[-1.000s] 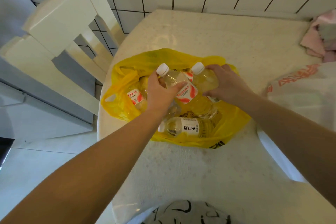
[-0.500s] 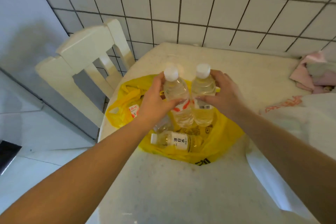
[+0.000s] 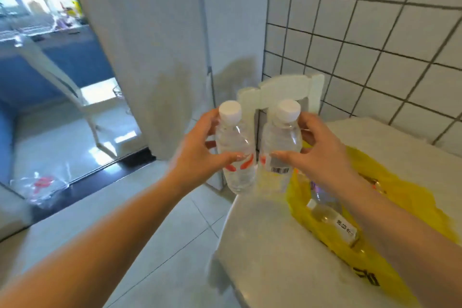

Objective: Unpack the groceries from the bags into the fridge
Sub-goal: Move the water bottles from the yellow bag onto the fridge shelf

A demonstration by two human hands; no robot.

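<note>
- You are holding two clear bottles upright at the centre of the frame, side by side and nearly touching: the left bottle (image 3: 235, 152) with the red-marked label, the right bottle (image 3: 280, 150) with the barcode facing you.
- Your left hand (image 3: 200, 152) is wrapping the left bottle at label height, thumb across the front and fingers (image 3: 212, 120) curling round the far side; your right hand (image 3: 322, 155) is mirroring this on the right bottle, thumb over the barcode.
- Both grips are sitting on the mid-body, below the white caps, with the bases hanging free over the tabletop (image 3: 262, 245) edge.
- What could go wrong: the smooth plastic could be slipping through a one-handed hold as you swing toward the fridge, and the two bottles could be knocking together.
- With both hands full, I judge you are leaving yourself nothing to open a fridge door with.
- At lower right, the yellow bag (image 3: 412, 207) is lying open on the tabletop with at least one more bottle (image 3: 335, 222) on its side inside.
- The white chair (image 3: 287, 90) is standing just behind the bottles, a likely snag.
</note>
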